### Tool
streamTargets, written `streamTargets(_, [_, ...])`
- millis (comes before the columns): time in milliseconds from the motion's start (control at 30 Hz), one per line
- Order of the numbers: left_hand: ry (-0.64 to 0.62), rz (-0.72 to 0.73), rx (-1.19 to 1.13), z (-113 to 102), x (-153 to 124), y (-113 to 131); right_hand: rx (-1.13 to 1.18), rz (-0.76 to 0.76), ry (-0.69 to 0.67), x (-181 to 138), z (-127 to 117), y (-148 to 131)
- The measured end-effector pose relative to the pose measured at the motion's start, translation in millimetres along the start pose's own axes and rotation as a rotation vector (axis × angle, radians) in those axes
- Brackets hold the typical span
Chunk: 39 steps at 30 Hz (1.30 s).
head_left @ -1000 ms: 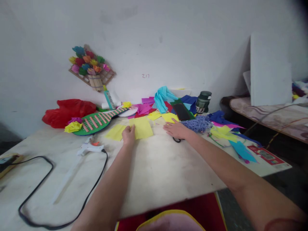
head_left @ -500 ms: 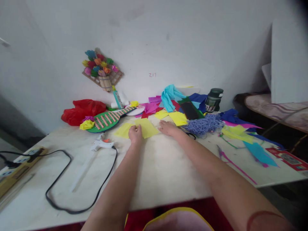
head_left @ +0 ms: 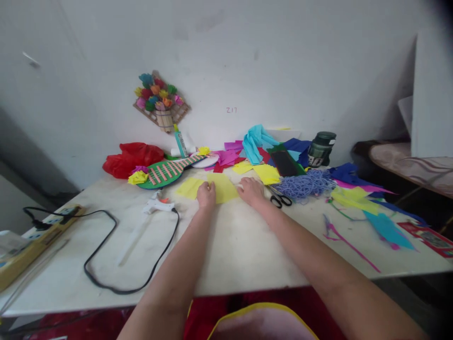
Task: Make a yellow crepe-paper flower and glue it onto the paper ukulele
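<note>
My left hand point(head_left: 206, 194) is closed, with thumb and fingers pinching a sheet of yellow crepe paper point(head_left: 226, 188) that lies on the table. The sheet spreads out on both sides of this hand. At the right edge of the yellow paper my right hand point(head_left: 252, 191) rests low on the table, palm down, its fingers loosely apart and the fingertips beside the paper's corner. Black-handled scissors point(head_left: 281, 201) lie just to the right of that hand, their blades partly hidden.
Left are a white glue gun point(head_left: 158, 205) with a black cord, a power strip point(head_left: 53, 231) and a green lute-shaped craft point(head_left: 166, 174). Behind and right lie coloured crepe paper point(head_left: 256, 141), a dark phone point(head_left: 283, 163), purple yarn point(head_left: 300, 184) and a green jar point(head_left: 321, 148).
The view has shifted, so everything sits slightly further right. My right hand has drawn its fingers in a little, and more of the scissors shows. The left hand keeps its pinch.
</note>
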<state>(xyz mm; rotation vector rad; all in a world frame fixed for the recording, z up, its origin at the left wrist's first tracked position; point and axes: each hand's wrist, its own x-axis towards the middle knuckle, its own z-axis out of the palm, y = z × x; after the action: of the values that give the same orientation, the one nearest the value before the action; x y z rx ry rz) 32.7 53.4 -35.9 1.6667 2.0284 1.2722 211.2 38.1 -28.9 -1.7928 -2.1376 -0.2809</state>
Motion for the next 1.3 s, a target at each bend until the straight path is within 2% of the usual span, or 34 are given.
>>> streamTargets(67, [-0.011,0.011,0.072,-4,0,0,0.05,-0.113,-0.114,-4,10,-8])
streamTargets(167, [0.004,-0.005,0.123,-15,2,-6,0.09,-0.202,-0.287,-11,18,-10])
streamTargets(267, [0.063,-0.068,0.143,-29,4,-17,0.094,-0.24,-0.367,-16,17,-5])
streamTargets(367, [0.105,-0.2,0.163,-42,0,-26,0.075,-0.24,-0.381,-21,13,-1])
streamTargets(433, [0.117,-0.24,0.178,-48,-3,-26,0.063,-0.225,-0.379,-23,11,0])
streamTargets(600, [0.076,-0.109,0.384,-66,-3,-22,0.049,-0.203,-0.374,-25,8,-2])
streamTargets(700, [-0.04,-0.165,0.512,-79,3,-29,0.044,-0.194,-0.381,-26,9,-1])
streamTargets(800, [-0.095,-0.164,0.556,-88,7,-42,0.043,-0.195,-0.371,-26,10,-1])
streamTargets(900, [-0.089,-0.108,0.601,-92,4,-53,0.042,-0.194,-0.373,-26,10,-1])
streamTargets(1067, [-0.084,-0.153,0.624,-98,-1,-62,0.026,-0.194,-0.375,-27,9,-2])
streamTargets(1300, [-0.106,-0.199,0.681,-121,-2,-76,0.034,-0.201,-0.351,-27,11,0])
